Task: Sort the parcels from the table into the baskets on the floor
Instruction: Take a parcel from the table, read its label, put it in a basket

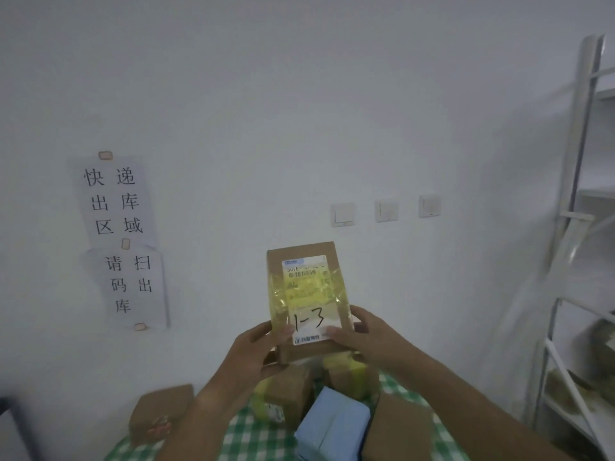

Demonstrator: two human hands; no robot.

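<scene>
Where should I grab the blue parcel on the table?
Grip the blue parcel across its two long sides, coming from above. It lies flat on the table with its top face clear, and brown boxes crowd its far end and right side, so fingers fit best from the top.

left hand (256, 352) + right hand (361, 334) grip cardboard parcel (307, 294) marked 1-3 | raised above table (239, 437) parcels

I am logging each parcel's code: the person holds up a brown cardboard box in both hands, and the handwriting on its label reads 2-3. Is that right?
Not quite. The head view shows the handwriting reads 1-3, not 2-3. The rest holds: the left hand and right hand both hold up the brown cardboard box by its lower end.
</scene>
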